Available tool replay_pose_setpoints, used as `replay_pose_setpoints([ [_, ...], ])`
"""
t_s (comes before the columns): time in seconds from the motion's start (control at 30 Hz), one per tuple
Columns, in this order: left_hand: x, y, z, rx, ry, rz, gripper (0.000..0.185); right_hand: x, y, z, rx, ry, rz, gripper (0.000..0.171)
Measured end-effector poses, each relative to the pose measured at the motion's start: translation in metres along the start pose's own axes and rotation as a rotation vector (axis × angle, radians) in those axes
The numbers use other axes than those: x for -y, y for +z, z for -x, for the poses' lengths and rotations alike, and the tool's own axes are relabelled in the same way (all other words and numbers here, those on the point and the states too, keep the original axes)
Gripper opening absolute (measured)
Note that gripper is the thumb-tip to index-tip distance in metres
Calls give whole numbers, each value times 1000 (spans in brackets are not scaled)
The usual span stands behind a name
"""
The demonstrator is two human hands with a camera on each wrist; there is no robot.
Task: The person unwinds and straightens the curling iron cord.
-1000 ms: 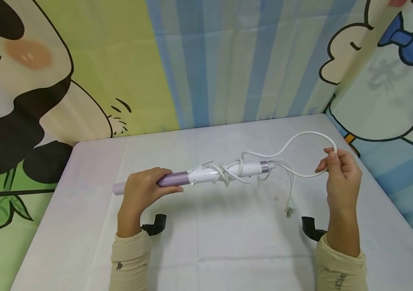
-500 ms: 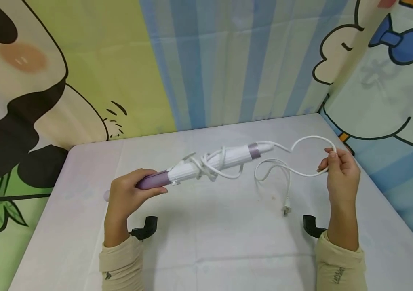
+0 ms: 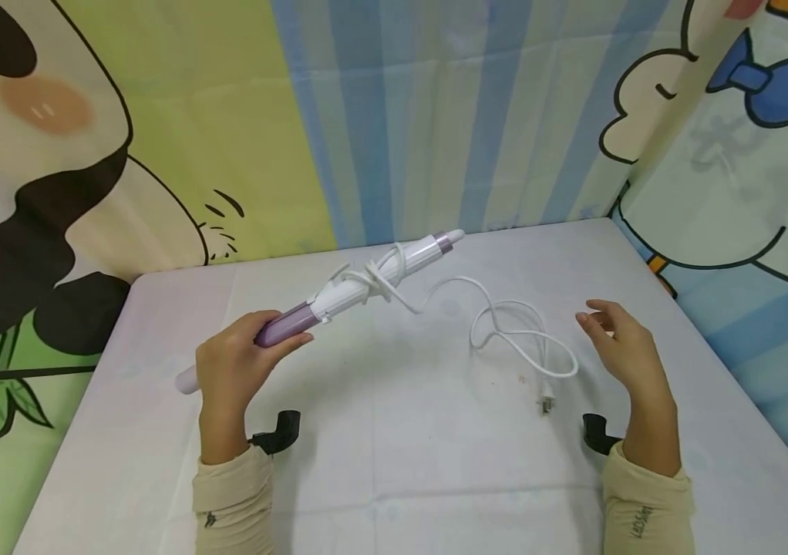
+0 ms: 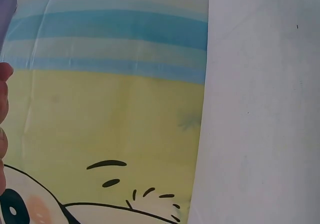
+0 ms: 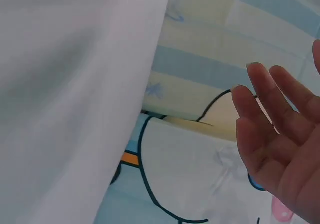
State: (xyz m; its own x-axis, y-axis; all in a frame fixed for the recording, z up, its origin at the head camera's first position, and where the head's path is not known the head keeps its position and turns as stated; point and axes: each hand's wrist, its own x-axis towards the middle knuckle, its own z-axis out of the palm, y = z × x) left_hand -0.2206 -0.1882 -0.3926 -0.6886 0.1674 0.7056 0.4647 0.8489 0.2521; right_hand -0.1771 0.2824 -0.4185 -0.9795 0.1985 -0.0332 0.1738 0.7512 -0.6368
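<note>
A curling iron with a white handle (image 3: 337,299) and a purple barrel (image 3: 288,324) slants up and away over the table. My left hand (image 3: 230,366) grips it by the barrel, whose pale tip sticks out behind the hand. White cord is wound loosely round the handle; its free length trails right in loops, ending in a two-pin plug (image 3: 547,402). My right hand (image 3: 626,351) holds nothing, fingers relaxed, just right of the cord loops. In the right wrist view its fingers (image 5: 260,109) are spread. The left wrist view catches only fingertips (image 4: 4,101) at its edge.
The white-covered table (image 3: 436,462) backs onto a striped cloth wall (image 3: 436,116) and a cartoon-printed side wall (image 3: 734,208). Black curved fittings (image 3: 279,434) sit at both wrists, by the beige sleeves.
My right hand has let go of the cord, which now hangs down in loops. The left hand has tilted the curling iron's handle end upward and away, toward the back wall.
</note>
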Motion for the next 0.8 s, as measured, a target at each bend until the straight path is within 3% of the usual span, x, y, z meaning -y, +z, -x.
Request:
replay_pose_setpoints([
  [0.17, -1, -1, -1, 19, -25, -45, 81, 33, -9, 18, -120, -109, 2, 54],
  [0.3, -3, 1, -1, 27, -11, -57, 80, 59, 2, 28, -186, -229, -50, 48],
  [0.37, -5, 2, -2, 31, 4, -59, 80, 72, 12, 30, -134, -287, -77, 47],
  [0.57, -7, 5, -2, 43, 17, -66, 77, 92, 52, 27, 202, -377, -81, 42],
  [0.67, -8, 5, -1, 54, 19, -64, 76, 96, 66, 25, 241, -413, -90, 29],
  [0.8, -8, 6, -1, 77, 21, -66, 76, 101, 72, 28, 205, -413, -132, 18],
])
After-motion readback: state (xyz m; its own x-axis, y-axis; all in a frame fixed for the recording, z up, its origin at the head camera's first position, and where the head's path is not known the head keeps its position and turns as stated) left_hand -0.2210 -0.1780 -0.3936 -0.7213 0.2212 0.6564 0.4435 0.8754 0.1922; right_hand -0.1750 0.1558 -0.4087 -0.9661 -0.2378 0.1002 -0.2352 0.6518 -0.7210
